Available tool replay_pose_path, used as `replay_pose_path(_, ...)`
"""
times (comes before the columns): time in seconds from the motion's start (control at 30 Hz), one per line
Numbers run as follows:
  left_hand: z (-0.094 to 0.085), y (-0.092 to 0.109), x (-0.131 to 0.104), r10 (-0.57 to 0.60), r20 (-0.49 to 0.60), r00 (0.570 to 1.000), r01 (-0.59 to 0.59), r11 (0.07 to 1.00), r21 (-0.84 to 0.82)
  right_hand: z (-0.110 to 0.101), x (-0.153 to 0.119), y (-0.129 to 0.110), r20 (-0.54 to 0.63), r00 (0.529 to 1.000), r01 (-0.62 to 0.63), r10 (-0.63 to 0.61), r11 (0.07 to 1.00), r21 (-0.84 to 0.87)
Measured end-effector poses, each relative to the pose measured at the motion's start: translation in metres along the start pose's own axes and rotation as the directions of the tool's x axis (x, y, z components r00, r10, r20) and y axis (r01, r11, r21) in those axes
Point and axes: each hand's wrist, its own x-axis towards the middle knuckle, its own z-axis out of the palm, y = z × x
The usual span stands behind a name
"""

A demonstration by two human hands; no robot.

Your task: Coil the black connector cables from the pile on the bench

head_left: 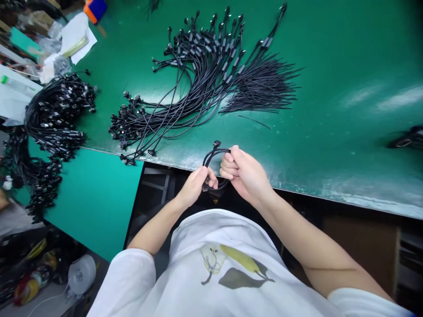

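Note:
A black cable (214, 152) is bent into a small loop just off the table's front edge, one connector sticking up at its top. My left hand (197, 182) is closed around the loop's left side, with another connector showing below the fingers. On the loop's right side, my right hand (243, 171) grips the cable with its fingers curled in. Beyond the hands lies a large bundle of black cables (194, 92) with connectors at both ends. Beside that bundle is a fanned pile of thin black ties (264, 86), with a single tie (254, 121) lying apart.
More coiled black cables (56, 119) are heaped at the left, across the joint between the green table (330, 145) and a lower green surface (95, 198). Papers (77, 37) and an orange-and-blue object (95, 10) lie at the back left. A blurred black item (410, 137) is at the right.

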Motion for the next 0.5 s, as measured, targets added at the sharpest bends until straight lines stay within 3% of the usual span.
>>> replay_pose_path(0.13,0.001,-0.008,-0.002,0.068,-0.001,0.998,-0.067,0.991,0.119,0.010,-0.006,-0.003,0.001,0.996,0.085,-0.086,0.991,0.105)
replay_pose_path(0.23,-0.002,-0.006,-0.004,0.081,0.021,0.996,-0.084,0.961,0.263,0.012,-0.010,0.005,0.028,0.989,0.142,-0.142,0.990,0.003)
replay_pose_path(0.33,-0.004,-0.008,-0.007,0.086,0.055,0.995,-0.102,0.888,0.448,0.011,-0.008,0.013,-0.012,0.994,0.103,-0.104,0.991,-0.080)
replay_pose_path(0.43,-0.003,-0.014,-0.010,0.194,-0.002,0.981,-0.161,0.821,0.547,0.012,-0.001,0.013,-0.058,0.995,0.076,-0.079,0.996,-0.038)
replay_pose_path(0.5,-0.002,-0.017,-0.010,0.230,-0.075,0.970,-0.163,0.853,0.496,0.015,0.001,0.008,-0.019,0.998,0.060,-0.061,0.998,-0.019)
